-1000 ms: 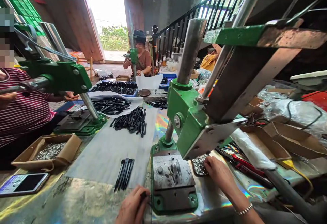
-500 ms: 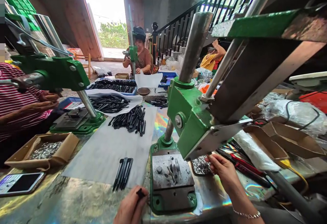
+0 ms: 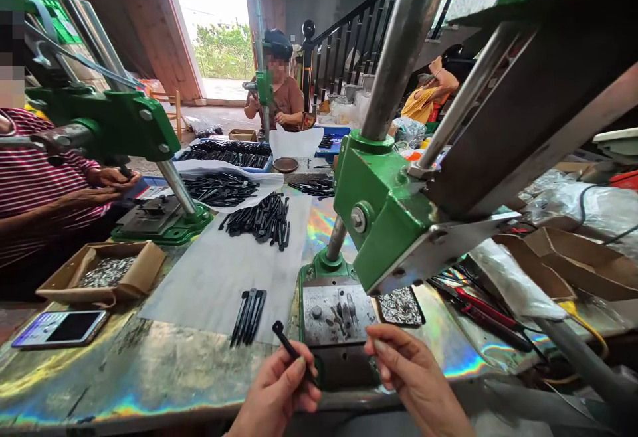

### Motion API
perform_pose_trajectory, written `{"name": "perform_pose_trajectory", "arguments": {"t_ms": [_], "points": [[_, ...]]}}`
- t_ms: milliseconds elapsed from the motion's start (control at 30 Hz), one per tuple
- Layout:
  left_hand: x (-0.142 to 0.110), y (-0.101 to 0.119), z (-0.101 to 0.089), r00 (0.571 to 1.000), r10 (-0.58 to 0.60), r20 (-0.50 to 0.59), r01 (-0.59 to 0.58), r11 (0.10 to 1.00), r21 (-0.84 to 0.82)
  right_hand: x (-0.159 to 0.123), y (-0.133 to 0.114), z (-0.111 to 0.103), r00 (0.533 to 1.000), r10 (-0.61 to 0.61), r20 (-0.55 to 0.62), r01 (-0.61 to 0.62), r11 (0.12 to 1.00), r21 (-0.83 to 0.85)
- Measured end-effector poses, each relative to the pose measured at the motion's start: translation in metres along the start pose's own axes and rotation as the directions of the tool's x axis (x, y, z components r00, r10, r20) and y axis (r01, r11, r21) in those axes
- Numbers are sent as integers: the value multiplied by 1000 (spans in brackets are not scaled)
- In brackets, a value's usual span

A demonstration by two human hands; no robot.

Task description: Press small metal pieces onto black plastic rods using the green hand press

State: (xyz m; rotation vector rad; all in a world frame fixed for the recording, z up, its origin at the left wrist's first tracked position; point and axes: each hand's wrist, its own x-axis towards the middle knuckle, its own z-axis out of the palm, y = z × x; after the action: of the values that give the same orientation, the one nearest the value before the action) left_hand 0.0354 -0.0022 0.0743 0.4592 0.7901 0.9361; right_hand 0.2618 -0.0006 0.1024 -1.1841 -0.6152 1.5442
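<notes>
My left hand (image 3: 286, 384) grips a slim black stick-like part (image 3: 285, 339) with a small flat head, tilted up toward the left. To its right, the thumb and fingertips of my right hand (image 3: 406, 370) are pinched together; whatever they hold is too small to make out. Both hands are in front of the metal base plate (image 3: 329, 341) of a green hand press (image 3: 383, 208). Beside that plate, a dark tray holds small shiny metal pieces (image 3: 400, 305). A few matching black parts (image 3: 248, 317) lie side by side left of the press.
White paper (image 3: 199, 291) carries a pile of black parts (image 3: 262, 219). At left are a phone (image 3: 60, 329), a cardboard box (image 3: 144, 271) of metal pieces, a second press (image 3: 114, 125) and a person in stripes. Red-handled pliers (image 3: 486, 311) lie at right. Another person sits opposite.
My right hand has moved from the metal-piece tray to the front of the press. The left hand has risen and turned, showing more of the black part. The view has shifted slightly.
</notes>
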Motion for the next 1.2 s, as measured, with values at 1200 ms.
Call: {"name": "perform_pose_trajectory", "arguments": {"t_ms": [1200], "points": [[-10,-1,19,969,-248,21,224,831,-509,-32,38,63,915,-342,216,392,882,-262]]}}
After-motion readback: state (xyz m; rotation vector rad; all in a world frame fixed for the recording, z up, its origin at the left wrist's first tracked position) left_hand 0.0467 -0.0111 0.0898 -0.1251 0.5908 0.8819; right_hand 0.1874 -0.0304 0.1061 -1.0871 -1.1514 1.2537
